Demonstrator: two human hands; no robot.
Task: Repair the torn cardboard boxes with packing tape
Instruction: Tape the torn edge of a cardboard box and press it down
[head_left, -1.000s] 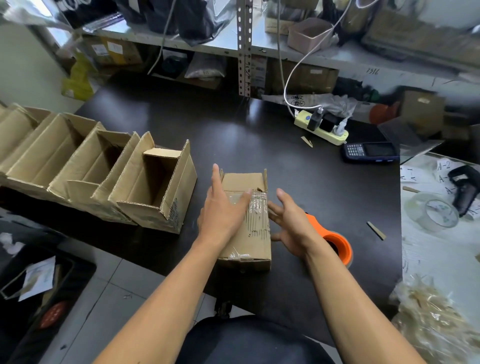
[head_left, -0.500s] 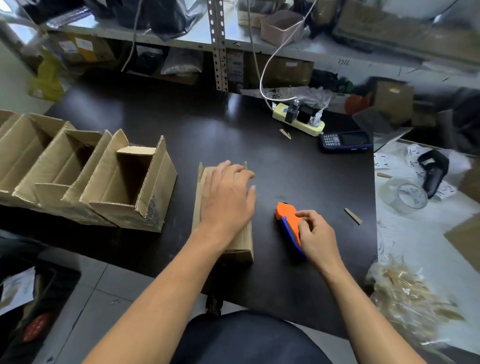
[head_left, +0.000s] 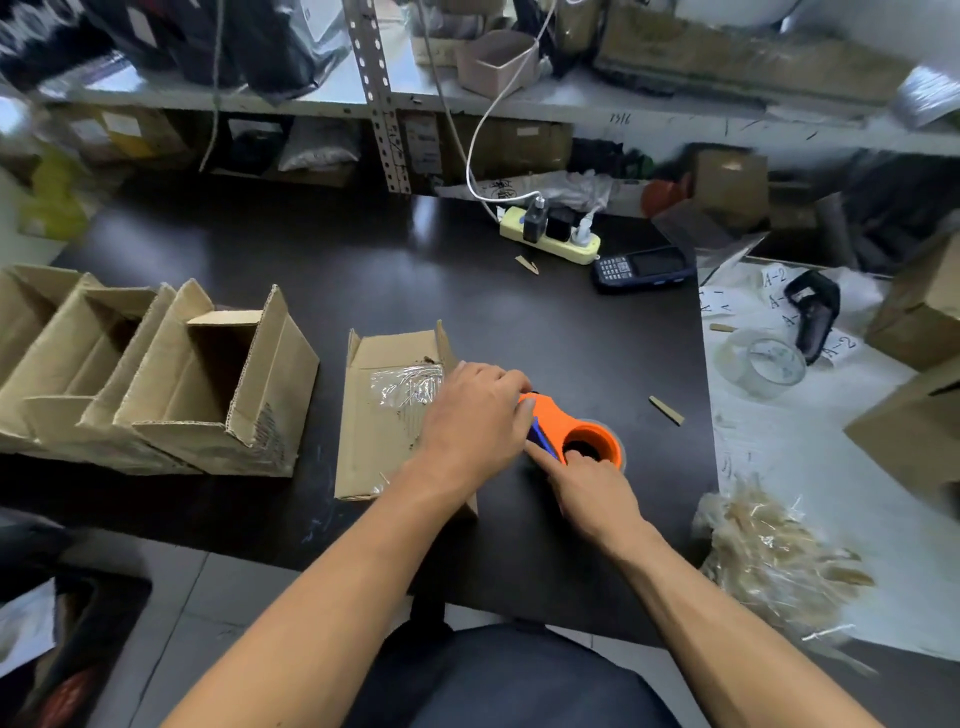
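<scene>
Far left on the dark table (head_left: 467, 291): row of open cardboard boxes (head_left: 156, 384) nested side by side, flaps up; can't tell which of them are already mended. Just right of them lies the box being repaired (head_left: 389, 415), flat on its side near the table's front edge, w/ a wrinkled patch of clear packing tape (head_left: 405, 387) across its upper face. Left hand (head_left: 467, 421) sits over the box's right part, fingers curled toward the nose of the orange tape dispenser (head_left: 576, 431); looks like it pinches the tape end there, but the fingertips are hidden, so can't say for sure. Right hand (head_left: 587, 488) grips the dispenser from below, forefinger along its blue side, the tool touching or just beside the box's right edge. Step in hand, by my read: starting a fresh strip. Next move calls for pulling tape free, laying it over the tear w/o more wrinkles, pressing flat, then cutting. Further right: cardboard sliver (head_left: 666, 410), spare clear tape roll (head_left: 763, 361), heap of tape scraps (head_left: 779, 551).
</scene>
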